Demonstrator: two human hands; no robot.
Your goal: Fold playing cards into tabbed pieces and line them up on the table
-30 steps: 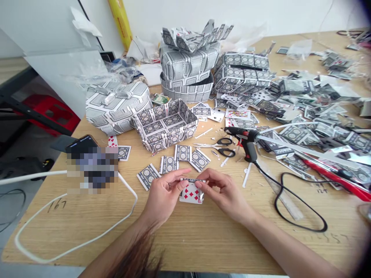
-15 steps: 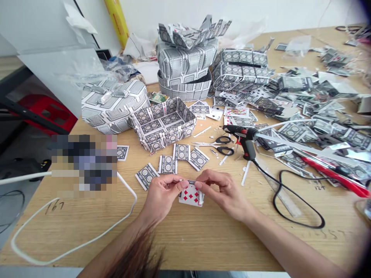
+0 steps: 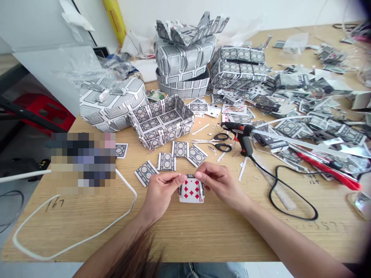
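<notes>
A playing card (image 3: 191, 190) with red diamonds faces up between my hands, its sides and top edge folded to show the patterned back. My left hand (image 3: 164, 191) pinches its upper left corner between thumb and finger. At the upper right corner, my right hand (image 3: 217, 181) pinches the same card. Just beyond them lie several folded cards with dark patterned backs, among them one at the left (image 3: 146, 173) and one at the right (image 3: 197, 155). An open tray woven from cards (image 3: 165, 123) stands farther back.
Scissors (image 3: 222, 142) and a black glue gun (image 3: 242, 135) with a looping cable lie right of centre. Woven card boxes (image 3: 185, 58) stand at the back. Loose cards (image 3: 295, 127) pile up at the right. A white cable (image 3: 87, 241) loops at the left.
The card has turned slightly and now hangs straighter, with more of its diamond face showing. Both hands still pinch its top edge. The whole view has shifted a little.
</notes>
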